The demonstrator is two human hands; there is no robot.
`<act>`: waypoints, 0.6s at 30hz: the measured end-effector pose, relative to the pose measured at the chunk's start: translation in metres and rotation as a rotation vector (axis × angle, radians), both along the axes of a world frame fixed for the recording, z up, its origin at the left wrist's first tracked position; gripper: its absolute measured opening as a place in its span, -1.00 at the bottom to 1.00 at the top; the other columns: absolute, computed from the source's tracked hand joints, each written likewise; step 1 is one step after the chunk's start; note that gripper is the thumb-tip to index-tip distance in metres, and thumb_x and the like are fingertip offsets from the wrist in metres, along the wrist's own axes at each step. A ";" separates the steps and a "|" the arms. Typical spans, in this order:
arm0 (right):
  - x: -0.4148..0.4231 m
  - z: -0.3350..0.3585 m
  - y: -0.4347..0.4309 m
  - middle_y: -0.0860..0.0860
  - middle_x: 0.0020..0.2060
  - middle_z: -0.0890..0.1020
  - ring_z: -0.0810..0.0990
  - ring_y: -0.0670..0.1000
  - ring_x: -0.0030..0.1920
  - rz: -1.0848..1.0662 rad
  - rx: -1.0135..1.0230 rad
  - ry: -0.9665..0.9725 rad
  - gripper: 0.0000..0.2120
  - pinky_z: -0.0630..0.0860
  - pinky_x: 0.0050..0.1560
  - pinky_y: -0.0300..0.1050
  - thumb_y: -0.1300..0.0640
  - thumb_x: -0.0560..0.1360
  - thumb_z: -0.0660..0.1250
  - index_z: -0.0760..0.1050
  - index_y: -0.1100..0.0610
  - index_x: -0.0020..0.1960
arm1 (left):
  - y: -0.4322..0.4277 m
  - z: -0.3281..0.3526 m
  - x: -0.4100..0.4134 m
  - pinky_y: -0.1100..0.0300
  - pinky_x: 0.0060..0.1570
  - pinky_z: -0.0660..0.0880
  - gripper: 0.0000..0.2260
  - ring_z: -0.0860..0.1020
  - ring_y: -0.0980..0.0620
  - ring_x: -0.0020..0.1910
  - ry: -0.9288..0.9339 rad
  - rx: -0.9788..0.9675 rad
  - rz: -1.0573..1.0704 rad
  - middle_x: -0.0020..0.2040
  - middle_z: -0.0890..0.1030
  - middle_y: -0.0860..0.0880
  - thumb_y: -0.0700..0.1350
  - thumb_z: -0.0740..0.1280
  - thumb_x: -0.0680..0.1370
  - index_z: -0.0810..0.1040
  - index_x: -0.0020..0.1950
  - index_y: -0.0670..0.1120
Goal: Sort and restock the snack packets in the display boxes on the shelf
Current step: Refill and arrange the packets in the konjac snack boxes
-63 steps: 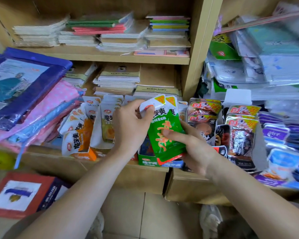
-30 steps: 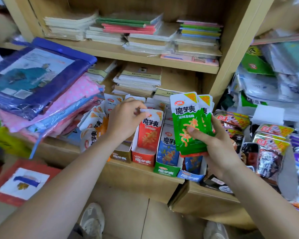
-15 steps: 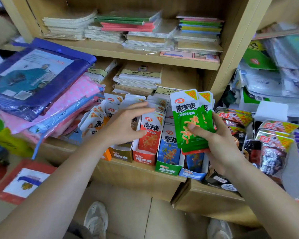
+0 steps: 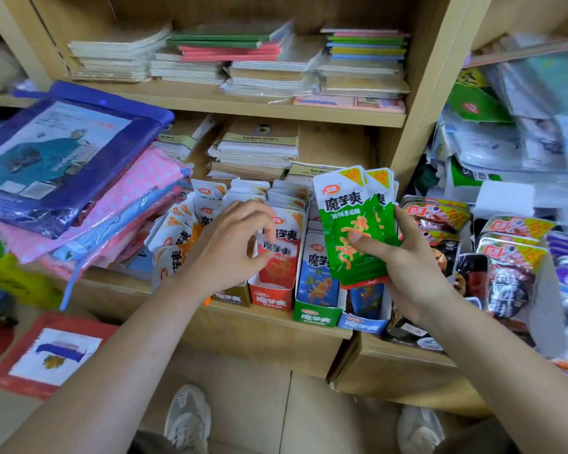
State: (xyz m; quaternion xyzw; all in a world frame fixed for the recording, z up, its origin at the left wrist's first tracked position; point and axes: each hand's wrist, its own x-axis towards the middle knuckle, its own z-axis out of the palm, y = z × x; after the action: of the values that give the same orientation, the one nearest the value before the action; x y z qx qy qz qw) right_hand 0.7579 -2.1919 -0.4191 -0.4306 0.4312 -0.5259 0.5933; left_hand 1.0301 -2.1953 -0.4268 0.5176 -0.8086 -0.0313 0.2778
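Blur hides whether our left hand, fingers half-curled, pinches the red packet in the red display box. Our right hand grips a green packet stack, thumb in front, above the green display box.

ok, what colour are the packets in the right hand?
The packets in the right hand are green with white tops and orange print. The head view shows it.

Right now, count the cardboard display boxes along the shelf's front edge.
4, side by side: a brown box behind the left hand, a red box, a green box, and a blue box below the green packets in the right hand. More may hide behind the left arm.
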 end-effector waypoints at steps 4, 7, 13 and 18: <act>-0.001 -0.003 -0.003 0.07 0.23 0.66 0.69 0.14 0.16 -0.011 -0.002 -0.008 -0.27 0.58 0.21 0.27 0.24 0.37 0.58 0.37 0.01 0.46 | 0.010 0.003 0.012 -0.04 0.07 0.57 -0.82 0.61 0.20 0.01 0.153 0.152 -0.061 -0.09 0.65 0.24 0.01 0.56 0.43 0.63 -0.04 0.16; 0.000 -0.003 -0.004 0.06 0.22 0.66 0.69 0.14 0.16 -0.007 -0.005 -0.014 -0.25 0.57 0.22 0.28 0.22 0.35 0.59 0.37 0.02 0.46 | 0.015 0.004 0.017 -0.05 0.25 0.48 -0.77 0.50 0.20 0.25 0.129 0.139 -0.058 0.22 0.58 0.28 0.21 0.52 0.38 0.69 -0.01 0.21; 0.003 -0.004 -0.003 0.02 0.24 0.66 0.67 0.13 0.20 -0.010 0.001 -0.018 -0.02 0.54 0.26 0.31 0.15 0.26 0.64 0.23 0.03 0.57 | 0.010 0.007 0.000 0.04 0.49 0.22 -0.15 0.19 0.19 0.54 -0.021 0.241 -0.005 0.56 0.23 0.28 0.25 0.52 0.38 0.22 0.59 0.21; -0.001 -0.004 -0.003 0.03 0.22 0.67 0.68 0.13 0.17 -0.014 0.004 -0.017 -0.11 0.57 0.23 0.28 0.17 0.26 0.64 0.33 0.00 0.50 | 0.011 0.004 0.004 -0.03 0.35 0.40 -0.17 0.31 0.10 0.36 -0.119 0.120 -0.007 0.35 0.45 0.20 0.34 0.47 0.35 0.34 0.56 0.11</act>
State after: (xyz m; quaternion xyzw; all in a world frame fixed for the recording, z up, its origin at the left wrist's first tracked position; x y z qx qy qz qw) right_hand 0.7570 -2.1954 -0.4228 -0.4222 0.4302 -0.5327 0.5940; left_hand 1.0343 -2.1847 -0.4223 0.5316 -0.8222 -0.0497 0.1976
